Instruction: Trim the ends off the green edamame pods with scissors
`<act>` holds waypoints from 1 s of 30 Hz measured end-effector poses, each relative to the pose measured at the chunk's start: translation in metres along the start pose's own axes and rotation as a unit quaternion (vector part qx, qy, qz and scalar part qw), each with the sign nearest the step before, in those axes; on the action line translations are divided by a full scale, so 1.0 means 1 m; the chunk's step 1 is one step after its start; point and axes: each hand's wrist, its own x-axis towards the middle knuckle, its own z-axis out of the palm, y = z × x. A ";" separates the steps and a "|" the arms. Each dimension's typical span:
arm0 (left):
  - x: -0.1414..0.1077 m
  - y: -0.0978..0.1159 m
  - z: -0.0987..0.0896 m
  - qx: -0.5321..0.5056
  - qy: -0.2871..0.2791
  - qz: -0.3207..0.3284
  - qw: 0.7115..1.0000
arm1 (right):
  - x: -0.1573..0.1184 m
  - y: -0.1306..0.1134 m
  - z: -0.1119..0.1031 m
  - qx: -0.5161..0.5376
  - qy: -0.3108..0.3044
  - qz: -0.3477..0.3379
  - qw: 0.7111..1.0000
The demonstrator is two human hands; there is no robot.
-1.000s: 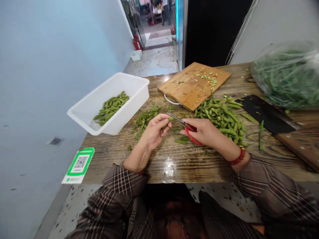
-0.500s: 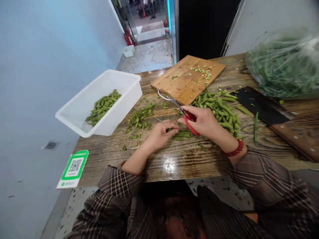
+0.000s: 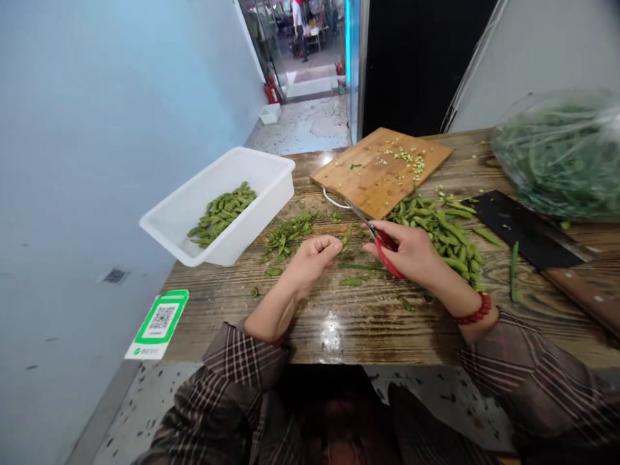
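Note:
My left hand [image 3: 314, 259] is closed, with a green edamame pod [image 3: 346, 240] pinched between thumb and finger. Red-handled scissors [image 3: 389, 258] are in my right hand [image 3: 411, 250], their blades pointing up and left toward the cutting board. Between and below my hands, a loose pod [image 3: 351, 281] lies on the wooden table. A large heap of edamame pods [image 3: 448, 236] sits just beyond my right hand. Left of centre is a smaller pile of trimmed bits and pods [image 3: 289, 234].
A white plastic bin [image 3: 167, 227] with pods inside stands at the left. Bean bits are scattered over a wooden cutting board [image 3: 349, 168]. At the right lie a cleaver [image 3: 523, 229] and a bulging clear bag of greens [image 3: 562, 161]. A green QR-code card [image 3: 159, 323] is by the left table edge.
My left hand has risen off the table with a pod now showing at its fingertips. The right hand still holds the scissors. The whole view has shifted slightly.

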 end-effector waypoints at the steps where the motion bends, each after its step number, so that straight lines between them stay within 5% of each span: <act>1: -0.001 0.000 -0.001 -0.042 -0.002 -0.018 0.999 | 0.000 0.000 0.000 0.001 -0.003 0.002 1.000; 4: -0.002 0.000 -0.003 -0.092 -0.008 -0.038 0.995 | -0.001 0.000 0.001 0.012 -0.010 0.015 1.000; 16: -0.001 -0.001 0.004 0.088 0.043 0.037 0.995 | -0.003 0.001 0.008 0.113 -0.017 0.054 0.992; 26: -0.002 -0.003 0.007 0.059 -0.031 0.012 0.998 | -0.003 -0.009 0.009 0.226 -0.016 0.086 0.970; 30: 0.002 -0.007 0.002 0.073 0.040 0.016 0.996 | -0.003 -0.006 0.010 0.231 -0.005 0.092 0.969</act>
